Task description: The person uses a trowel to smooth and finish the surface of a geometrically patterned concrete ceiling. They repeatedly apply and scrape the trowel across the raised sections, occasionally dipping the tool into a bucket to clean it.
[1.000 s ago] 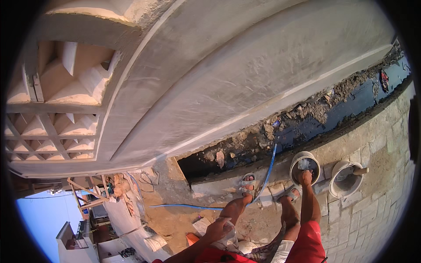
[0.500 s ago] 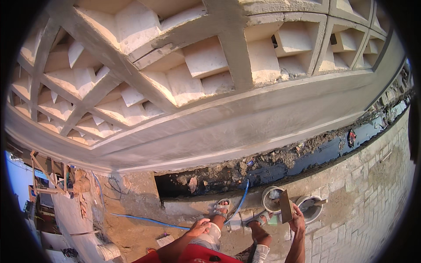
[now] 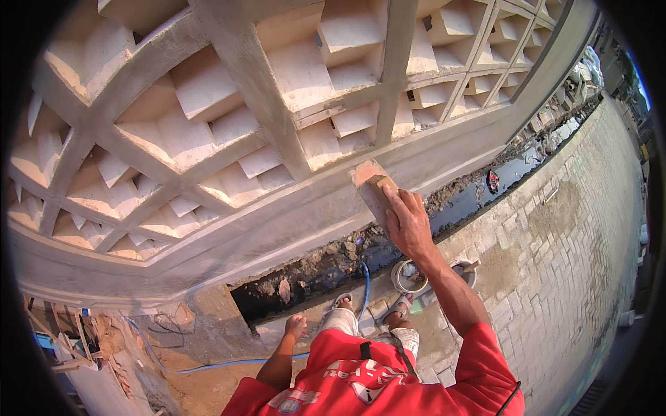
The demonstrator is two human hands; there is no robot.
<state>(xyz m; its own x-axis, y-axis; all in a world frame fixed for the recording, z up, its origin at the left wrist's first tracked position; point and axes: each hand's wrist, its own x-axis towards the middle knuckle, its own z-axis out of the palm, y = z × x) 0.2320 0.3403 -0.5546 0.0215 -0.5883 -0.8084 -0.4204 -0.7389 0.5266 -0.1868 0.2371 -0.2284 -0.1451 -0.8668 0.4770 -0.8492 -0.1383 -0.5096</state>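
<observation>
My right hand is raised toward the wall and grips a plastering float by its handle. The float's flat board is tilted, its upper end near the ledge under the wall's openwork blocks; I cannot tell whether it touches the wall. The grey rendered wall runs across in front of me. My left hand hangs low by my left leg, fingers curled, with nothing visible in it.
A muddy drainage ditch runs between wall and paving. A bucket stands near my feet, and a second bucket is partly behind my right forearm. A blue hose crosses the ditch's edge. Paving bricks extend to the right.
My right hand has lifted the float from above the buckets up to the wall. My left hand has dropped from in front of my leg to its side. The view has shifted.
</observation>
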